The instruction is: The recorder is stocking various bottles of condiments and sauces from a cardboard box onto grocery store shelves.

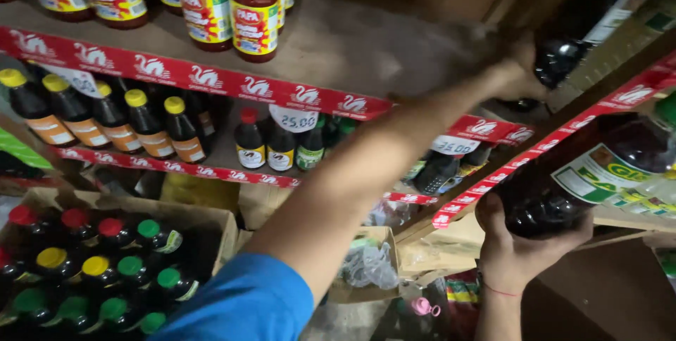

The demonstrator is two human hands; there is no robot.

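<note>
My left arm, in a blue sleeve, reaches up and right across the shelves. My left hand (517,73) is blurred and closed against a dark bottle (563,59) lying on the upper shelf. My right hand (521,249) cups the base of a large dark bottle (598,165) with a green and white label. That bottle is tilted, with its neck pointing up to the right along the slanted shelf edge (563,133), which carries a red strip.
Red sauce bottles (232,3) stand on the top shelf. Dark bottles with yellow caps (105,116) and small dark bottles (278,144) fill the middle shelf. A cardboard box (218,232) at lower left holds several bottles with red, yellow and green caps.
</note>
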